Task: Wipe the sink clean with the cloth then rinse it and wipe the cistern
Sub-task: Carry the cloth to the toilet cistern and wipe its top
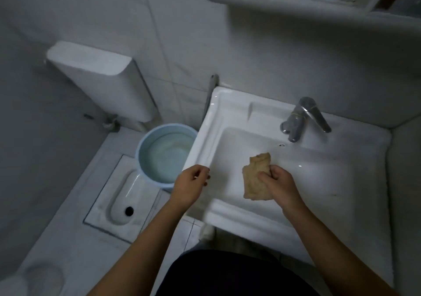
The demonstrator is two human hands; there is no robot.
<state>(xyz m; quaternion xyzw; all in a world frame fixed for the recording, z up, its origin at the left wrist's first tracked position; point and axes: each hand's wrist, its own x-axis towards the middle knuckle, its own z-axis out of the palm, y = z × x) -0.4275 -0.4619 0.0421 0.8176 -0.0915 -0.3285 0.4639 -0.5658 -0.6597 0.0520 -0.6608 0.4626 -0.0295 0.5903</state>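
The right hand is gripping the bunched cloth in the sink. The left hand is hovering relaxed and empty. Flattening the cloth would likely be wiping more surface.

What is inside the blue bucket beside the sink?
The bucket holds water, it seems; nothing else shows. The sink covers its right part, so that stays unseen.

Single head view, looking steeply down, close over sink.
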